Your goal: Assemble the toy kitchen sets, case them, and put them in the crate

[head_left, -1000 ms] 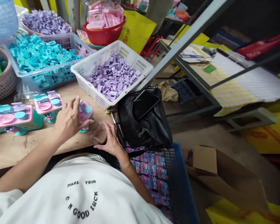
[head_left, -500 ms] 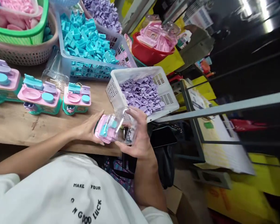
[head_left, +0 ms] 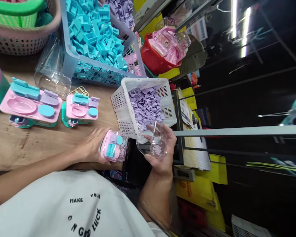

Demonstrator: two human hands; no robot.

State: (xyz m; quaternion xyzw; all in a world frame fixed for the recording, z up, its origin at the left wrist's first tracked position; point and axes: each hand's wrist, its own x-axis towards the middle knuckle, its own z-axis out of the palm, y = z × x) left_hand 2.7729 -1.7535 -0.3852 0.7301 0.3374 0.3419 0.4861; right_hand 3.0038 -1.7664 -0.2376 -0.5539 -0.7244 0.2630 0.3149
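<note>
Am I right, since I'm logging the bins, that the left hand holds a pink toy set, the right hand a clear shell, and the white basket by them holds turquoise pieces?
Not quite: in the head view the white basket holds purple pieces. The left hand does hold the pink toy set, and the right hand the clear shell.

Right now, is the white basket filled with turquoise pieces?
No, the white basket holds purple pieces; the turquoise pieces lie in the blue-grey basket.

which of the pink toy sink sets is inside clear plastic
The small toy set in the left hand, at the table edge; the two toy sets behind it stand uncovered.
</note>
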